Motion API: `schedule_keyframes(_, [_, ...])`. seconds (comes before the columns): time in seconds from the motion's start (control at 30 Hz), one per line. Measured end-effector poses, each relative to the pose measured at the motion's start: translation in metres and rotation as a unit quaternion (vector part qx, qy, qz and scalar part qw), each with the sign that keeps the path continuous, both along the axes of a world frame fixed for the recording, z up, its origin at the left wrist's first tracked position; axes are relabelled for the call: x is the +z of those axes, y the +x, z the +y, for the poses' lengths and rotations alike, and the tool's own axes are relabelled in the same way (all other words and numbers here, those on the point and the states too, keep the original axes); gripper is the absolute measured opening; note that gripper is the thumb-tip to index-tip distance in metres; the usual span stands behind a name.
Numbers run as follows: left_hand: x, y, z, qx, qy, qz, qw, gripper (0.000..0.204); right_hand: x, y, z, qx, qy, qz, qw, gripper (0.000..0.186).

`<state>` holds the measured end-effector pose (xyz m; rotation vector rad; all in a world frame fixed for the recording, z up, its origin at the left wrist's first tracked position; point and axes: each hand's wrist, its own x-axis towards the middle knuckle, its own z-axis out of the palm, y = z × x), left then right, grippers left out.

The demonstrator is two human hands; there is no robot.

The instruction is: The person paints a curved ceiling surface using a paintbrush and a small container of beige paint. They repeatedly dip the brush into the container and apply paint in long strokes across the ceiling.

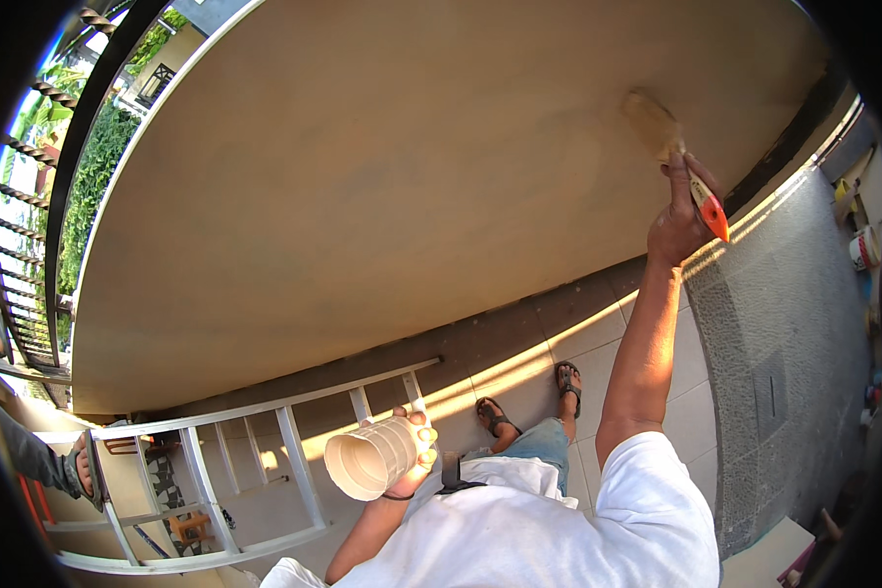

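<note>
Where the brush [654,122] meets the wall [392,186]: its bristles appear to lie against the tan surface, toward the upper right, the red-ended handle slanting down and right.
Right hand [682,211]: closed around the brush near the base of its bristles, arm stretched up and forward.
Left hand [419,459]: fingers curled around the side of a pale ribbed cup [387,449], well below the brush.
Cup mouth: tilted and facing left; its contents I cannot tell.
Ladder [204,485]: pale metal, at lower left, with another person's sandalled foot [85,468] at its left end.
Floor [598,338]: light tiles crossed by sunlight, under the wearer's sandalled feet [570,384].
Fence [31,201]: dark, twisted bars, greenery [98,176] beside it.
</note>
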<state>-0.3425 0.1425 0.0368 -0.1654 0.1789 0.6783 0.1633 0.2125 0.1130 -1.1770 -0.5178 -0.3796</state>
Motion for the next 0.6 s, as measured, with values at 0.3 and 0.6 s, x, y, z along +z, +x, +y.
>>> schedule_keyframes(0.3, [0.000,-0.021,-0.007,0.021,-0.008,0.013,1.000,0.060,-0.017,-0.162,0.086,-0.080,-0.071,-0.239,0.965,0.030])
schedule_keyframes(0.6, [-0.001,-0.037,-0.004,0.038,0.012,0.003,0.999,0.057,0.005,-0.270,0.083,0.264,-0.010,-0.285,0.921,0.027])
